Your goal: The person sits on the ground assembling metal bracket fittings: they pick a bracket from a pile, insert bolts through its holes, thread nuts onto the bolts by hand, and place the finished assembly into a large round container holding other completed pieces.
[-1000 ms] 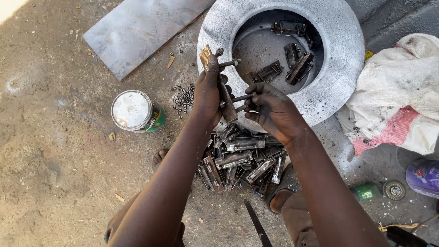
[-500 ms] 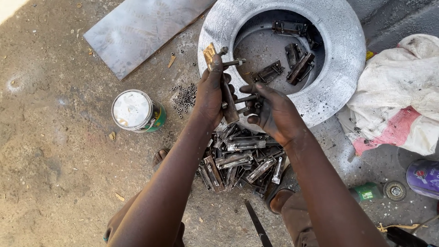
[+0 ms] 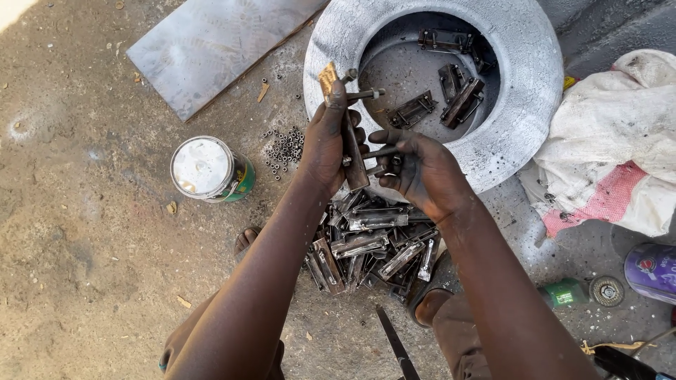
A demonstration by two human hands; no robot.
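Observation:
My left hand grips a long metal latch piece upright, with bolts sticking out of its top end. My right hand pinches a thin metal rod against the latch piece at mid-height. Below both hands lies a pile of similar metal latch parts on the ground. Just beyond the hands stands a large grey ring-shaped basin with a few finished latch parts inside it.
A white-lidded tin can stands at the left, with small nuts scattered beside it. A flat metal sheet lies at top left. A white and pink sack is at right, a purple container at the lower right.
The left hand has lifted the latch piece slightly. The right hand has shifted a little along the rod at the latch.

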